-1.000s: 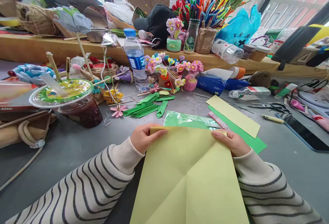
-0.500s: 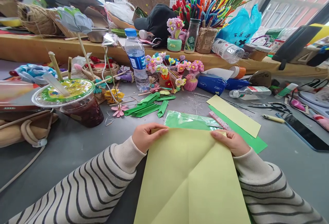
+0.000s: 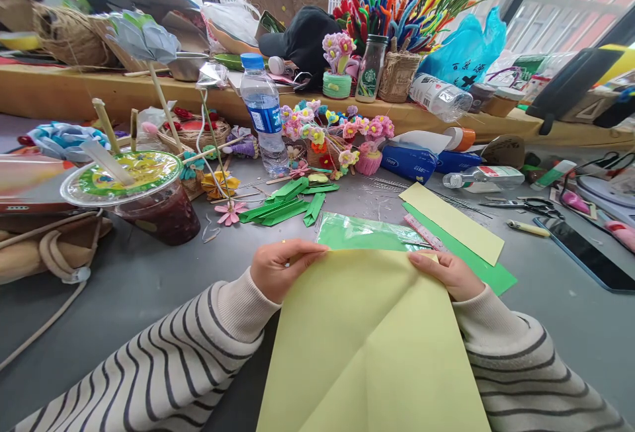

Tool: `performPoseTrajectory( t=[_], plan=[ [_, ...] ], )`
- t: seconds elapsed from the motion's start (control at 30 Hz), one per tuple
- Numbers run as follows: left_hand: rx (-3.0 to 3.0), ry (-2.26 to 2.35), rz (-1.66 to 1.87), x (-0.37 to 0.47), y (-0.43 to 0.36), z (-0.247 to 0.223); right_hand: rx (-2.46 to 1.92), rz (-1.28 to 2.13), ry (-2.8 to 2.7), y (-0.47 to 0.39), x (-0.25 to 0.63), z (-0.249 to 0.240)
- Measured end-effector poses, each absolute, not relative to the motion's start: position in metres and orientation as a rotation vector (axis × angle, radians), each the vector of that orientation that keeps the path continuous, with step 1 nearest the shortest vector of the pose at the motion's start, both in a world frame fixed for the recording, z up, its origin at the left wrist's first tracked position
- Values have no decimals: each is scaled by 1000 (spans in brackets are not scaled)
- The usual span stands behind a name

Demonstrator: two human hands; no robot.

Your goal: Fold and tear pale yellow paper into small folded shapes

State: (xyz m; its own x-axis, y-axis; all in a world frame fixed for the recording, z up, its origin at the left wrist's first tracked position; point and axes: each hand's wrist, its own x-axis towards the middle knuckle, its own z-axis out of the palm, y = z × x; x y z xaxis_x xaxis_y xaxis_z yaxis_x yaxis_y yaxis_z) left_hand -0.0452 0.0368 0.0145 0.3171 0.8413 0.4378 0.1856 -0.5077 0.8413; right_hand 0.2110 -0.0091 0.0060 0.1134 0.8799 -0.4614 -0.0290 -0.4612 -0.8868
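Note:
A sheet of pale yellow paper (image 3: 367,333) spans the space between my hands, with a diagonal crease and a fainter upright one. My left hand (image 3: 284,266) pinches its far left corner between thumb and fingers. At the far right corner, my right hand (image 3: 449,273) is closed on the same sheet, thumb on top and fingers underneath. Just beyond the far edge lies green paper in a clear sleeve (image 3: 362,230). A pink ruler (image 3: 424,232) rests near my right hand, beside a yellow paper strip (image 3: 454,220) on a green sheet (image 3: 499,280).
Folded green paper pieces (image 3: 278,207) lie ahead. A lidded drink cup (image 3: 163,214) stands at left, a water bottle (image 3: 265,121) behind. Scissors (image 3: 530,206), a cutter knife (image 3: 528,228) and a phone (image 3: 585,257) are at right. Craft flowers (image 3: 327,134) line the back below a crowded wooden ledge (image 3: 208,98).
The far left part of the yellow sheet bends a little more, and my left hand has turned slightly. My right hand stays almost where it was.

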Motion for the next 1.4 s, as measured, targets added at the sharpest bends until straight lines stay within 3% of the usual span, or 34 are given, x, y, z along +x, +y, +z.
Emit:
performPoseTrajectory(
  t=[0.33, 0.53, 0.73, 1.03, 1.2, 1.4],
  plan=[
    [1893, 981, 1116, -46, 40, 10, -1659, 1398, -911, -10, 211, 11],
    [1786, 1048, 892, -45, 44, 6, -1630, 1114, -1516, -3, 210, 34],
    [1933, 1049, 856, -42, 42, 14, -1538, 1131, -1989, 13, 188, 44],
    [2720, 1112, 523, -27, 43, 38, -1496, 1218, -2039, 13, 181, 35],
    [2613, 961, 204, -3, 45, 46, -1458, 1234, -2040, 11, 179, 34],
    [2288, 940, 228, 2, 52, 34, -1464, 1208, -2041, 13, 178, 27]
  ],
)
